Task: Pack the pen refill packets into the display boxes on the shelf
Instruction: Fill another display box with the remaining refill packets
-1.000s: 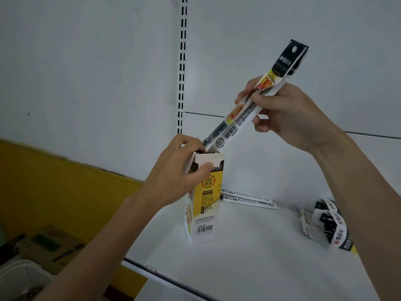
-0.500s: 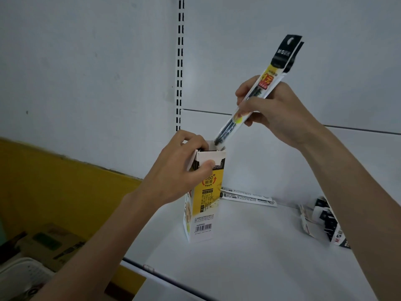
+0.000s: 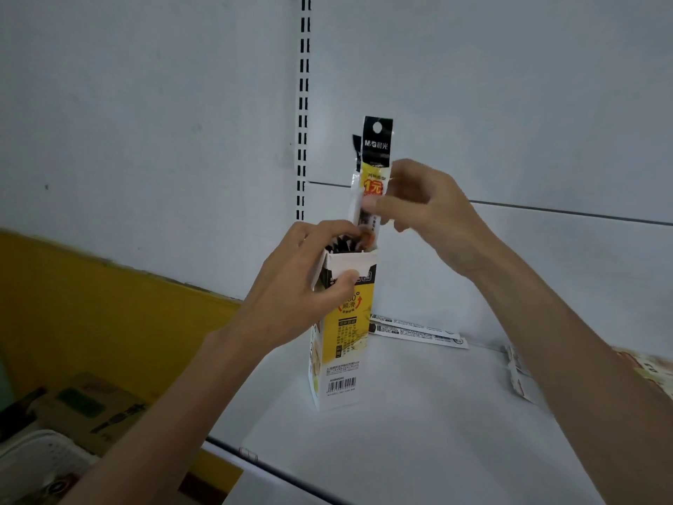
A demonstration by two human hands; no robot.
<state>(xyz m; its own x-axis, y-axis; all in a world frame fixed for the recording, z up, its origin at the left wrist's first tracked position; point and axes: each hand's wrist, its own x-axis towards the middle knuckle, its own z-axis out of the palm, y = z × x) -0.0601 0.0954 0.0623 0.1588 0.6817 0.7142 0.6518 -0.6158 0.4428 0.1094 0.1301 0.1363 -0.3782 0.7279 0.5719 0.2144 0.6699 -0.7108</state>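
Head view shows the left hand gripping the top of a yellow-and-white display box standing upright near the shelf's front edge, while the right hand pinches a black-topped refill packet, upright, its lower end inside the box.

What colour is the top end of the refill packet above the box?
Black, with white lettering and a round hole, on the refill packet; best seen in the head view.

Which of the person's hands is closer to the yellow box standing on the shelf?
Left. The left hand grips the yellow box at its open top, thumb on the front. The right hand is just above it, pinching a refill packet that dips into the box.
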